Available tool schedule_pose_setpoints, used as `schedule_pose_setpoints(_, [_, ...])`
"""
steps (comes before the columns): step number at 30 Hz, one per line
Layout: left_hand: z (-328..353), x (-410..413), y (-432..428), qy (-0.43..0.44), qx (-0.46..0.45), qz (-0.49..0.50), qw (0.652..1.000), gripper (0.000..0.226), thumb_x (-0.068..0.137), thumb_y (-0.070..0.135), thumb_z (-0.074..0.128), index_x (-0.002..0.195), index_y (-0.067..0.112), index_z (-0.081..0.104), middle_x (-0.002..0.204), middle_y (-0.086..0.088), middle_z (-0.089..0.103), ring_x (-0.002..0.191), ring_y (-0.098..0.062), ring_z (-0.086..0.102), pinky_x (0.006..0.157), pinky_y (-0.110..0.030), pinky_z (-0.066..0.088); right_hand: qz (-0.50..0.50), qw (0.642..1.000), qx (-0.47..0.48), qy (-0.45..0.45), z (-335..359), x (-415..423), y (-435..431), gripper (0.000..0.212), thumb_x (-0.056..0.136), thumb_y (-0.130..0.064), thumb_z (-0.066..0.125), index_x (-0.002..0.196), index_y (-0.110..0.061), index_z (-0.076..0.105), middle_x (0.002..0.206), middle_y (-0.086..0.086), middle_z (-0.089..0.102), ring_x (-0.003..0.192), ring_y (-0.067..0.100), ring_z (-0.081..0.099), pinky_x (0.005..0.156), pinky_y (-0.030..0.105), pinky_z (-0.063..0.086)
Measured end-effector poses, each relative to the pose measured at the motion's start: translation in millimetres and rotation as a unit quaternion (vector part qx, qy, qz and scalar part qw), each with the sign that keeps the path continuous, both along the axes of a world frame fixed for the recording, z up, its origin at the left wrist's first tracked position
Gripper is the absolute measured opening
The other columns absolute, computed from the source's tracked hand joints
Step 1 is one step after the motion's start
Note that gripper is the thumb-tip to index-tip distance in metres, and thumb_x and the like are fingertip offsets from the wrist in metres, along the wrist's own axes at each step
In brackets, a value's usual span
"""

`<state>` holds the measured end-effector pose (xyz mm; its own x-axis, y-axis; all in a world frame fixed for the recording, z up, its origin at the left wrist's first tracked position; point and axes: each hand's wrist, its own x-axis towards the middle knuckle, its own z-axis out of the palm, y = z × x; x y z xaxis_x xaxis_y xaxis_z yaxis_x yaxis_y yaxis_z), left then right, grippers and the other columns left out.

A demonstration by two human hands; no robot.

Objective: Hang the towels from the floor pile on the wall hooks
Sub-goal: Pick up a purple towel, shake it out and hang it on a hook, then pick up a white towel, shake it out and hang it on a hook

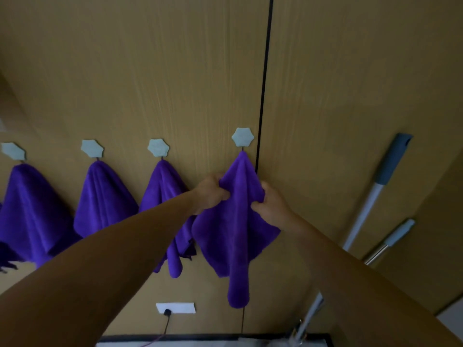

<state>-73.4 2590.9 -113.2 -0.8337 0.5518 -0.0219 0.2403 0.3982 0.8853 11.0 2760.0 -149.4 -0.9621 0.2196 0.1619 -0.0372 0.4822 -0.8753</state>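
- The wood-grain wall fills pretty much the whole view. It's tan panelling, with a thin dark vertical seam splitting it just right of the middle.
- Both bare forearms reach up from the bottom corners and meet at the rightmost towel.
- That rightmost purple towel hangs by its top from the rightmost hook. It's bunched in the middle where it's being held, and one long corner trails down nearly to the socket.
- Three more purple towels are each on their own hook to the left: the third towel, partly behind the left arm, the second towel, and the far-left towel, which is cut off by the frame edge.
- A long mop handle with a blue-grey grip leans against the right panel, and a shorter handle is below and beside it.
- The left hand has its fingers curled tight around the left edge of the rightmost towel.
- The right hand has a fold of the same towel's right edge bunched in its curled fingers, so both hands have a grab on it.
- The hooks have pale, sort of six-pointed backplates in a rough row: rightmost hook, a bit higher than the rest, then third hook, second hook, and far-left hook.
- A white wall socket sits low down, with a dark plug in it and its cable running downward.
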Motion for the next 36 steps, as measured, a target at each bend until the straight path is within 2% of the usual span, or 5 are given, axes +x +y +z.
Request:
schedule_pose_setpoints(7, [-50.4,16.5,-3.5,0.090,-0.148,0.063,0.983,0.044,0.073,0.013,0.074,0.115,0.007,0.061,0.092,-0.006,0.064,0.088,-0.023,0.062,0.062,-0.018,0.038,-0.038,0.998,0.017,-0.038,-49.5,8.9,-8.8,0.044,0.078,0.001,0.067,0.121,-0.006,0.057,0.112,0.015,0.067,0.104,0.030,0.063,0.091,0.047,0.050])
schedule_pose_setpoints(13, [-91.1,32.2,-48.4,0.008,-0.273,0.009,0.962,0.063,0.075,0.039,0.074,0.125,0.009,0.051,0.105,-0.003,0.062,0.090,-0.019,0.061,0.068,-0.027,0.055,0.023,0.976,0.072,-0.202,-102.8,22.9,-30.9,0.026,0.076,-0.011,0.074,0.099,-0.017,0.062,0.091,0.002,0.065,0.071,0.006,0.060,0.056,0.007,0.041])
schedule_pose_setpoints(20, [-124.1,66.8,-167.9,-0.012,-0.350,0.013,0.937,0.068,0.087,0.037,0.066,0.142,0.009,0.037,0.138,-0.012,0.049,0.121,-0.024,0.051,0.097,-0.027,0.040,0.103,0.958,0.131,-0.235,-113.7,18.5,-113.5,0.031,0.080,-0.022,0.074,0.070,-0.027,0.045,0.069,-0.018,0.050,0.066,0.000,0.048,0.061,0.020,0.038])
schedule_pose_setpoints(28, [-142.3,142.0,-372.8,-0.046,-0.369,0.204,0.906,0.081,0.083,0.042,0.066,0.148,0.013,0.027,0.145,-0.017,0.038,0.127,-0.034,0.044,0.104,-0.041,0.040,0.244,0.910,0.238,-0.236,-117.8,38.6,-296.8,0.068,0.080,-0.043,0.063,0.141,-0.020,0.042,0.138,0.004,0.044,0.126,0.020,0.047,0.096,0.027,0.039])
schedule_pose_setpoints(36, [-176.5,284.9,-556.5,-0.147,-0.383,0.355,0.840,0.078,0.086,0.045,0.060,0.149,0.016,0.024,0.150,-0.011,0.031,0.135,-0.033,0.032,0.104,-0.047,0.038,0.432,0.829,0.294,-0.200,-136.6,108.7,-508.5,0.066,0.086,-0.045,0.062,0.143,-0.019,0.040,0.147,0.008,0.036,0.132,0.024,0.041,0.107,0.031,0.034])
